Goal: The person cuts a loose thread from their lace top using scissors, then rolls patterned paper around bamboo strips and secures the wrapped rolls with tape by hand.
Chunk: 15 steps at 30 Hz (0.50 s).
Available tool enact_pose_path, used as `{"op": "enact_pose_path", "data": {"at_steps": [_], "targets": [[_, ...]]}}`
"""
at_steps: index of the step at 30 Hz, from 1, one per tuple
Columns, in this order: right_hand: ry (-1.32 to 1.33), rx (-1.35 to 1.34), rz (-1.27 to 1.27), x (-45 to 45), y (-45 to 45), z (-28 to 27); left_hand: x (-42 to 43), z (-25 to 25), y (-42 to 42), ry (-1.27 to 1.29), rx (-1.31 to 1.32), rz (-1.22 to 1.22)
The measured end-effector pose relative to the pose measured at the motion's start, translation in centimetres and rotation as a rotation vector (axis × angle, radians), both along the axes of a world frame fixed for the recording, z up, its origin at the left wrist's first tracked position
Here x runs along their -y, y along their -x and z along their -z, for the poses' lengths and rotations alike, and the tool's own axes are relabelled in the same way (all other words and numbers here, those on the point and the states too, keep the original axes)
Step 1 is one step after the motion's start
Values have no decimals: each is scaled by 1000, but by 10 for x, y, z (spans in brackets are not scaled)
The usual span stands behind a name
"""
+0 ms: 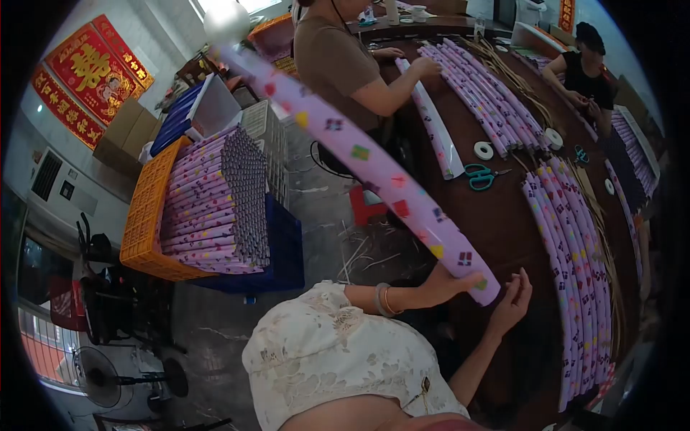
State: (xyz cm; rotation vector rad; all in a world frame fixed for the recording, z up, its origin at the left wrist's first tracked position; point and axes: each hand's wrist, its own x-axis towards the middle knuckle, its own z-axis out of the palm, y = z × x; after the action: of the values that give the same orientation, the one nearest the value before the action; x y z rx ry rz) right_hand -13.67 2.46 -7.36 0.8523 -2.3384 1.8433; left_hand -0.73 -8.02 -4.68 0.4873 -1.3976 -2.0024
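Note:
My left hand (454, 284) is closed around the near end of a long pink roll of patterned wrapping paper (359, 152). The roll slants up to the far left, away from the table, and its far end is blurred. My right hand (512, 304) is just beside the roll's near end, its fingers bent and apart, with nothing visible in them. Close to it on the brown table lies a row of similar paper rolls (575, 287).
Teal scissors (483, 177) and a white tape roll (484, 150) lie ahead. A co-worker (338, 65) handles paper across the corner; another person (586, 75) sits at far right. An orange crate (147, 223) full of rolls stands left, near a red stool (368, 205).

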Motion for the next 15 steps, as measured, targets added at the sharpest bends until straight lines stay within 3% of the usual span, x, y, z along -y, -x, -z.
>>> {"op": "enact_pose_path", "data": {"at_steps": [1, 5, 6, 8, 12, 15], "targets": [[45, -86, 44, -9, 1, -9, 1, 1, 2, 124, 58, 195], [-3, -507, 217, -45, 23, -33, -3, 3, 20, 413, 26, 526], [-17, -508, 243, -50, 27, -43, 0, 2, 24, 406, 18, 554], [-204, -981, 424, -51, 39, -61, 5, 1, 33, 369, -25, 935], [-446, -1233, 305, -84, 74, -70, 16, 2, 54, 355, 97, 1465], [-501, -1441, 356, -120, 87, -60, 26, 10, 64, 347, 167, 1688]]}}
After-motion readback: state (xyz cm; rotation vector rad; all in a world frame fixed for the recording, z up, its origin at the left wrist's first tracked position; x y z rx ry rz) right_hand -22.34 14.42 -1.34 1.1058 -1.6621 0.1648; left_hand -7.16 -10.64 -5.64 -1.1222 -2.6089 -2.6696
